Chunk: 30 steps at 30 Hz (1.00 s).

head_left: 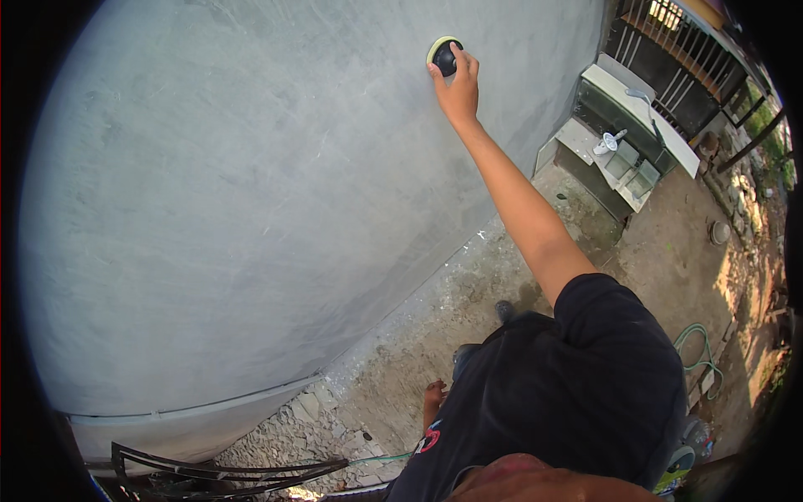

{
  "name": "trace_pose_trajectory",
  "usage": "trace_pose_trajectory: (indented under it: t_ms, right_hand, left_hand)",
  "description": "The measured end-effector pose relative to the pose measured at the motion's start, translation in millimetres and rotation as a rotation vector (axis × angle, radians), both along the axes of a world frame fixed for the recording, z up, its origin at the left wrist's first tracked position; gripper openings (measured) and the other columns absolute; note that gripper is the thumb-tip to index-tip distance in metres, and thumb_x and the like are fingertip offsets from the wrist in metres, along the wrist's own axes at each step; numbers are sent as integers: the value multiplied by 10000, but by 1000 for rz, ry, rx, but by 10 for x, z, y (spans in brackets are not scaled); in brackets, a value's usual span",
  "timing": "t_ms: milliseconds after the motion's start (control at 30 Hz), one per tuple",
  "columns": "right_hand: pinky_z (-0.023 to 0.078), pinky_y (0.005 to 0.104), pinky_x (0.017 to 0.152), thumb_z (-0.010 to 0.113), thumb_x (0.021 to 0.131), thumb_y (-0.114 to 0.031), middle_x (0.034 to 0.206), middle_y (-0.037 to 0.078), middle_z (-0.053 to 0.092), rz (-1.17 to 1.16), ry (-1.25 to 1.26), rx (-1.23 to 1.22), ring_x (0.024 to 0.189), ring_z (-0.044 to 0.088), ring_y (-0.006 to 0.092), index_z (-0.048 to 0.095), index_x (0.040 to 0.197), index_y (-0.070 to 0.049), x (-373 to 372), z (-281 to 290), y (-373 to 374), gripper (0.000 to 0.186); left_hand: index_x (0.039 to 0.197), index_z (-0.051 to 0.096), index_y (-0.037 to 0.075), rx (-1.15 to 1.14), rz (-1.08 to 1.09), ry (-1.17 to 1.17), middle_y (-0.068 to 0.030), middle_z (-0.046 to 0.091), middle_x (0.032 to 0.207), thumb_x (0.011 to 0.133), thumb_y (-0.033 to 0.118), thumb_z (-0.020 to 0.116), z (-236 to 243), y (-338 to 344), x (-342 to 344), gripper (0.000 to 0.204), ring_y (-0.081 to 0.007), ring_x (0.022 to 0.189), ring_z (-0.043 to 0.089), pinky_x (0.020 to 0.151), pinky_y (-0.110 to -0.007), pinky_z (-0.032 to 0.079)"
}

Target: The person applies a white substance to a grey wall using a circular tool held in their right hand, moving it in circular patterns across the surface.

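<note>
My right arm stretches up and away to a smooth grey plastered wall (pixel 251 184). My right hand (pixel 458 90) is closed round the black back of a round hand pad (pixel 447 57) with a pale yellow rim. Its face is against the wall, high up, so what covers that side is hidden. Down by my dark shirt, my left hand (pixel 435 391) hangs low with loosely bent fingers and no visible object in it. Part of that arm is hidden by my body.
Along the wall's foot runs a rough concrete floor (pixel 401 335) with broken rubble at lower left. A black metal frame (pixel 226 470) stands there. A worn counter unit (pixel 636 180) with a white fitting stands at upper right. A green hose (pixel 698 347) lies coiled at right.
</note>
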State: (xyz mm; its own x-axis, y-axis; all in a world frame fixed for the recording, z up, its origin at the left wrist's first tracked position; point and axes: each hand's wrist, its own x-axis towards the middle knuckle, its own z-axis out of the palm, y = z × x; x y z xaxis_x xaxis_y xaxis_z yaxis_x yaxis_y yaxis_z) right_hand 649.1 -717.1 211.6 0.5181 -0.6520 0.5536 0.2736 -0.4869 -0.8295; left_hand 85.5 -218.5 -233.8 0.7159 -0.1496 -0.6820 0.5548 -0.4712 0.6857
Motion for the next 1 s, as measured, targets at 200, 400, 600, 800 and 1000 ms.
trace_pose_trajectory:
  t_ms: [200,400,600,800,1000]
  right_hand:
    - [494,458,1045,714,942,-324,1438,218,429,-104,47,317,1296,523,386,459,1474,-85,197,61,-584,636]
    - [510,470,1034,709,953,-287,1522,253,303,-9,-98,158,1343,477,435,395,1518,-103,115,-108,-24,672]
    - [498,485,1042,672,983,-286,1536,258,282,-105,-144,124,1349,466,444,376,1530,-113,340,-14,-258,646]
    - [515,479,1028,657,989,-318,1488,255,309,-102,-56,143,1328,489,440,385,1523,-121,272,9,-252,631]
    - [535,492,1000,666,982,-313,1435,234,349,-143,-76,58,1253,553,434,407,1493,-92,296,57,-218,615]
  left_hand:
    - [1245,613,62,59,487,261,-83,716,1174,1009,395,612,324,-319,632,409,-232,813,726,596,-341,477]
    - [1254,609,46,75,497,248,-79,718,1152,1009,444,605,376,-251,712,467,-232,823,737,586,-310,474]
    - [1248,611,52,71,444,252,-80,719,1156,1014,451,599,255,-337,634,463,-237,838,740,625,-347,485]
    - [1211,631,50,62,313,64,-87,719,1151,1024,419,590,144,-141,327,415,-237,847,740,645,-349,495]
    - [1249,618,51,183,178,88,-97,715,1166,1024,368,557,81,-126,290,393,-233,813,733,610,-344,494]
